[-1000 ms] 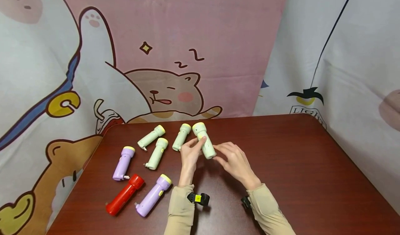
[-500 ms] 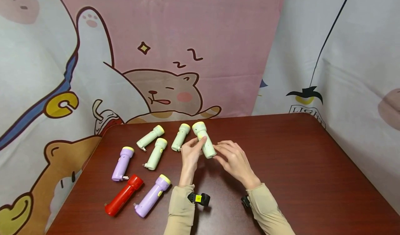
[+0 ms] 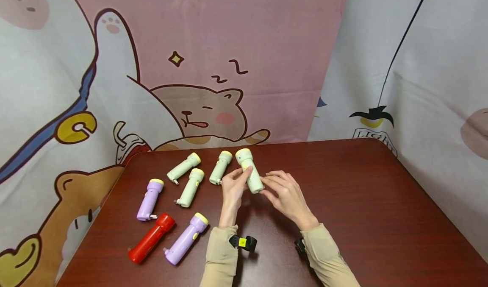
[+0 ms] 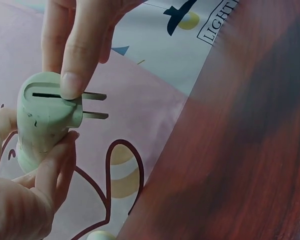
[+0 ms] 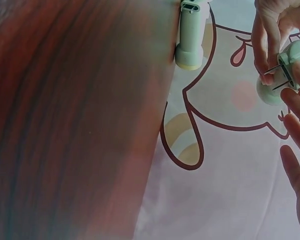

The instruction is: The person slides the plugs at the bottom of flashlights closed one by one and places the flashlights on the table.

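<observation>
A pale green flashlight (image 3: pixel 253 180) with a yellow rim is raised above the table, lens end away from me. My left hand (image 3: pixel 231 190) grips its body, thumb along the near side. At its base, my right hand (image 3: pixel 287 197) pinches the end with thumb and fingers. In the left wrist view, two metal plug prongs (image 4: pixel 96 115) stick out from the base, beside a dark slot; a right fingertip presses between slot and prongs. The right wrist view shows the prongs too, with the other right fingers spread.
Left on the brown table (image 3: pixel 366 202) lie several flashlights: green ones (image 3: pixel 192 188), purple ones (image 3: pixel 187 240) and a red one (image 3: pixel 151 238). Some have prongs folded out. One green flashlight (image 3: pixel 220 168) lies close beyond my left hand. A cartoon cloth (image 3: pixel 282 87) hangs behind the table.
Hands and flashlight stay almost still; the right fingers shift very slightly at the base. The flashlights on the table have not moved.
</observation>
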A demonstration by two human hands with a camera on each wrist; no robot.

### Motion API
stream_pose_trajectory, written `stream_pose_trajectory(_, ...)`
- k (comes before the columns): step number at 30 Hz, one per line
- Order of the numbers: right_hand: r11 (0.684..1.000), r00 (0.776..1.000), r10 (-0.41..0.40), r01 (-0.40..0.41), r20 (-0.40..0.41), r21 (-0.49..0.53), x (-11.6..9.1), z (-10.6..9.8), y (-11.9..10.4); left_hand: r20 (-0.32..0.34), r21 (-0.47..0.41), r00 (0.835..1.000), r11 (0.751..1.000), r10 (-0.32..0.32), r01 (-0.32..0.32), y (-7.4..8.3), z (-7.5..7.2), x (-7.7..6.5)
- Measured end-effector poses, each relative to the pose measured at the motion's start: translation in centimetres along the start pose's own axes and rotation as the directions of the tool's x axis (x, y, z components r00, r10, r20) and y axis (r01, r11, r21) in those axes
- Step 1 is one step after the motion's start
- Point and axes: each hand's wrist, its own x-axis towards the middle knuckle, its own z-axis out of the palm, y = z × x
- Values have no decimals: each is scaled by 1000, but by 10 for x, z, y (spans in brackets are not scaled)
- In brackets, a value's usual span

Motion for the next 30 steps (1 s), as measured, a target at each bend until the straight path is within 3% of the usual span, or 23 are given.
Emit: stream_pose_trajectory(30, 1000, 1000, -18, 18, -3, 8, 3, -2, -1, 5, 8, 1000, 1000, -15, 15, 4, 0, -2)
